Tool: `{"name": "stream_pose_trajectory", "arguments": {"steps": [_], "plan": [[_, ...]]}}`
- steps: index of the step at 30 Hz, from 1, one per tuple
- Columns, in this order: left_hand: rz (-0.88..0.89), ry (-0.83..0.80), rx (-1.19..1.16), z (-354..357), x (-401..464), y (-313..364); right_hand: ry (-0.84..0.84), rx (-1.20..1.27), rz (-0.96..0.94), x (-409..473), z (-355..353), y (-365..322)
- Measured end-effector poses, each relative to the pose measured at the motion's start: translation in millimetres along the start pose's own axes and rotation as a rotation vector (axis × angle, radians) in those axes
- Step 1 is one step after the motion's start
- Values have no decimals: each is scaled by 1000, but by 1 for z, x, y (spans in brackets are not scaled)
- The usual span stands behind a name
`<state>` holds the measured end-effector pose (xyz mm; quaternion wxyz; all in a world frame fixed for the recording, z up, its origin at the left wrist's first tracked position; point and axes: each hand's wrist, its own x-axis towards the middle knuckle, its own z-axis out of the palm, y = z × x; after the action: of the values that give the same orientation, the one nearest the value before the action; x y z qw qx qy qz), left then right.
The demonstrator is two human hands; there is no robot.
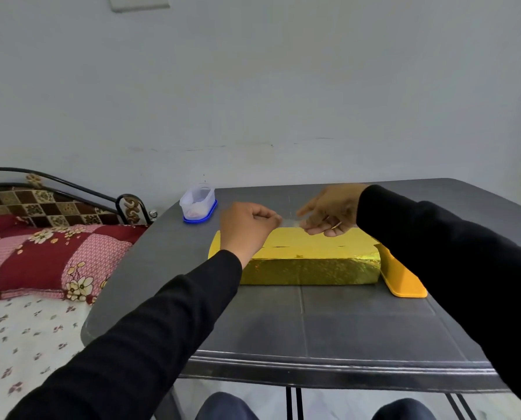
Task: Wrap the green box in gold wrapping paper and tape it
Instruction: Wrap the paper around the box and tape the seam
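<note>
A clear tape strip is pinched taut between left hand and right hand fingertips above the gold-wrapped box near the table's far edge.

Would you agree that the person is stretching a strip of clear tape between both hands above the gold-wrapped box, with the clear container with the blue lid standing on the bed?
Not quite: the head view shows the clear container standing on the grey table, at its far left corner, not on the bed. The rest holds: the left hand and the right hand pinch a strip of clear tape above the gold-wrapped box.
</note>
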<state>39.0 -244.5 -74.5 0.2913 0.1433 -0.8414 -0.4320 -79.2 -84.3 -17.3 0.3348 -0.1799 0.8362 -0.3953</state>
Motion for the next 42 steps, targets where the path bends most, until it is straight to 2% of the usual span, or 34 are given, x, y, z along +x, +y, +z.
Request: {"name": "stream_pose_trajectory", "arguments": {"steps": [10,21,31,37,42], "plan": [[-153,-138,169,16,11,-25,76,5,212,28,17,18],[-169,-154,294,22,18,-28,260,18,113,37,30,27],[-148,-173,389,25,18,-27,363,-187,50,39,37,27],[-137,-171,414,26,18,-28,459,-418,20,45,36,34],[-118,-178,386,18,22,-40,579,-439,-86,36,31,46]]}}
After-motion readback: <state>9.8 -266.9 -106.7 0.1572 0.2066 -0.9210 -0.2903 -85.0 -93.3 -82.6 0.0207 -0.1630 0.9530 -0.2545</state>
